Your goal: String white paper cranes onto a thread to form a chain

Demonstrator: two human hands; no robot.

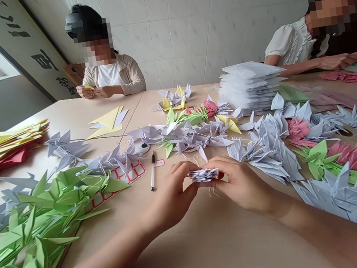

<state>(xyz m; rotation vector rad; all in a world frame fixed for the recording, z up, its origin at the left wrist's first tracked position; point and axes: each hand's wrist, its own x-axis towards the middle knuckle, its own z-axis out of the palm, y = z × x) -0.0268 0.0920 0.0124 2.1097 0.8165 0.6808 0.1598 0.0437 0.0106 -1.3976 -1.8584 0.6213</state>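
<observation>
Between my two hands, just above the table (194, 239), is a small compact bundle of folded white paper (204, 174). My left hand (177, 192) pinches its left end between thumb and fingers. The right end is gripped the same way by my right hand (239, 183). Thin string (214, 192) hangs below the bundle near my right thumb. Beyond my hands lie chains of pale lilac folded paper cranes (192, 136). A black-capped pen (153, 171) rests left of my left hand.
Green folded cranes (38, 226) pile up at left, below yellow and red paper sheets (2, 149). White, pink and green bundles (348, 171) cover the right side. A tall stack of clear bags (248, 85) stands behind. Two people (112, 72) sit across, their hands on paper.
</observation>
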